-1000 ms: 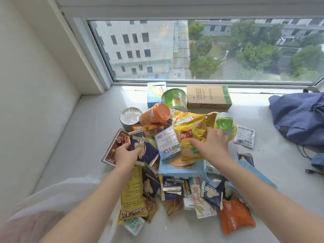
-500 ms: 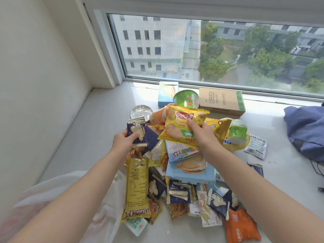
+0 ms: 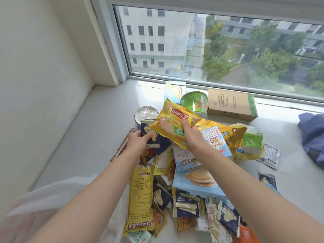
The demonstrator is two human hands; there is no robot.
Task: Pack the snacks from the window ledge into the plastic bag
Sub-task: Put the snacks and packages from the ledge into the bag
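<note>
Pick-up step. Your right hand (image 3: 192, 136) pinches the yellow Lay's crisp bag (image 3: 172, 124), held above the far pile. Your left hand (image 3: 137, 142) grips a dark blue snack packet (image 3: 160, 142). Next, carry both near-left to the white plastic bag (image 3: 43, 197); its mouth isn't visible.

Glossy plastic crisp packet (image 3: 169, 124); matt cardboard box (image 3: 231, 104); shiny foil can lid (image 3: 145, 112); thin translucent plastic bag (image 3: 52, 195)

Right hand (image 3: 190, 135) grips a yellow Lay's bag (image 3: 172, 122) above the snack pile; left hand (image 3: 138, 142) holds a dark-blue packet (image 3: 157, 142).
</note>
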